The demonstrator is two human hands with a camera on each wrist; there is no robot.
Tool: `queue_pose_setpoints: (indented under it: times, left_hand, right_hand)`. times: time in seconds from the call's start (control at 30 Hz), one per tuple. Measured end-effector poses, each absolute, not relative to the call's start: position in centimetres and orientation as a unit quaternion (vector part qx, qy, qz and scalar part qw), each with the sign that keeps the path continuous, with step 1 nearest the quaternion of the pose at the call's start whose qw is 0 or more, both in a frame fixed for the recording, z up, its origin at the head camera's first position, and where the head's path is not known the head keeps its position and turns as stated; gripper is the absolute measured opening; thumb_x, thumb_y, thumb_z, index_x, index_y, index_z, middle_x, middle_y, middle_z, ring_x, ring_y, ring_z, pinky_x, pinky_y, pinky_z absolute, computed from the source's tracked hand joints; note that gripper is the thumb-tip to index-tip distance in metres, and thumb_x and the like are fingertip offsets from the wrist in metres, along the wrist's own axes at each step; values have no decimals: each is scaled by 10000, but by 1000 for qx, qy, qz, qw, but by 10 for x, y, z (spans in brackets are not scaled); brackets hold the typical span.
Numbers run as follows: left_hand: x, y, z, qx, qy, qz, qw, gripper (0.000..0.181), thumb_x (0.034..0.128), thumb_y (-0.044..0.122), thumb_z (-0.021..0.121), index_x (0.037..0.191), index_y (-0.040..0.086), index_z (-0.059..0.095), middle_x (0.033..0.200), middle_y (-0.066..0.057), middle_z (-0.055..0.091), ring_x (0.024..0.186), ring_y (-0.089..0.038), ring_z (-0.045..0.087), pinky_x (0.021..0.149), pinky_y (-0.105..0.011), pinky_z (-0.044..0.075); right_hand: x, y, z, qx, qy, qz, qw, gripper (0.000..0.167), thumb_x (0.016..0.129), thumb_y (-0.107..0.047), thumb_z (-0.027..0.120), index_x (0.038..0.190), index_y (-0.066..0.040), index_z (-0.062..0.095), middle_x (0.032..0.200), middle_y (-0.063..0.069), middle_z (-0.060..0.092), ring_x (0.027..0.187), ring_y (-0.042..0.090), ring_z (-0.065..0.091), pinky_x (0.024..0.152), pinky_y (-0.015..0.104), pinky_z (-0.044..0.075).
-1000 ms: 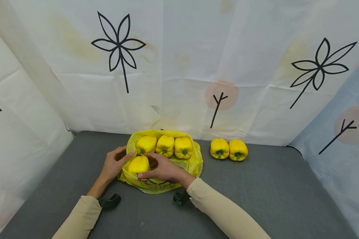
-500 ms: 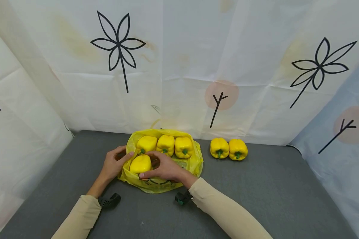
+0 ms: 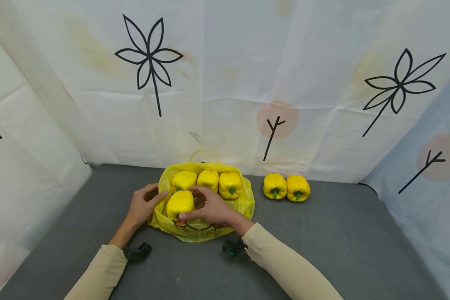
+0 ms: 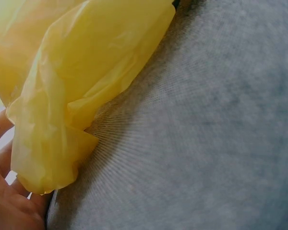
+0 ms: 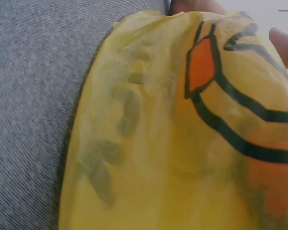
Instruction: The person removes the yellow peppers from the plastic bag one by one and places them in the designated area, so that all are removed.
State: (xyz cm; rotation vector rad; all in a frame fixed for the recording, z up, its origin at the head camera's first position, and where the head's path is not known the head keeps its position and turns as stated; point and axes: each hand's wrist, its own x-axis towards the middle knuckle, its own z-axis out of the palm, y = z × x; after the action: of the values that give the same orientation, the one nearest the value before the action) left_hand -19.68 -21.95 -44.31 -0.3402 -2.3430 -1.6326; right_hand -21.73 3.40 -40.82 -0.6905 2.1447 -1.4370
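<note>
A yellow plastic bag (image 3: 248, 201) stands on the table with its mouth spread wide. My left hand (image 3: 143, 205) holds the bag's left rim, thumb over the edge; crumpled bag plastic (image 4: 91, 62) lies against its fingers in the left wrist view. Over the front left of the bag's mouth, my right hand (image 3: 214, 207) grips a yellow bell pepper (image 3: 181, 203) between thumb and fingers. Behind it in the bag sit three more peppers: a left one (image 3: 184, 180), a middle one (image 3: 208, 179) and a right one (image 3: 230, 185). The right wrist view shows mostly the bag's printed front (image 5: 144, 158).
Two yellow bell peppers, one on the left (image 3: 275, 186) and one on the right (image 3: 298, 188), lie side by side to the right of the bag. The grey table (image 3: 345, 241) meets a white patterned curtain (image 3: 228, 83) along its back edge.
My right hand has shifted the gripped pepper to the right and slightly up, and now covers part of the middle pepper. The left hand stays at the bag's rim.
</note>
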Motion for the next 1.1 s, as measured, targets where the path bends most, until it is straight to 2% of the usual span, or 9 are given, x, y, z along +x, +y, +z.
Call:
queue_pose_setpoints:
  times: [0.2,0.47,0.7,0.9,1.1]
  left_hand:
    - [-197,-220,-443,-118,-809,-562,128,339,986,21,644,1293,-121,624,1146,-270,643,937,-131,647,758,-175,536]
    - [-200,-222,-449,-125,-810,-558,129,339,991,1,626,1303,-130,611,1172,-293,632,953,-60,631,766,-168,531]
    - [-214,-231,-475,-123,-810,-558,135,352,1002,61,644,1335,-53,629,1195,-223,647,968,-32,625,780,-169,529]
    - [-215,-232,-477,-126,-808,-559,136,368,994,76,661,1347,-28,630,1203,-195,648,969,-33,627,772,-184,537]
    - [-215,-232,-477,-125,-809,-558,135,366,997,80,659,1346,-26,631,1207,-201,651,973,-52,634,769,-192,541]
  right_hand:
    - [-219,40,-404,-245,772,-540,231,768,881,-332,815,1525,-162,432,1407,56,525,1222,218,562,965,328,512]
    - [-223,47,-394,-239,763,-557,227,754,888,-317,809,1526,-176,433,1430,63,514,1257,240,549,1011,356,493]
    - [-222,54,-384,-248,761,-561,213,779,886,-328,810,1541,-163,422,1446,84,492,1267,257,539,1013,365,493]
    - [-224,61,-377,-255,754,-572,200,802,888,-288,810,1559,-144,396,1438,89,493,1282,294,528,1020,391,489]
    - [-224,73,-372,-252,746,-584,198,797,879,-284,819,1553,-180,406,1461,107,476,1300,316,515,1025,407,486]
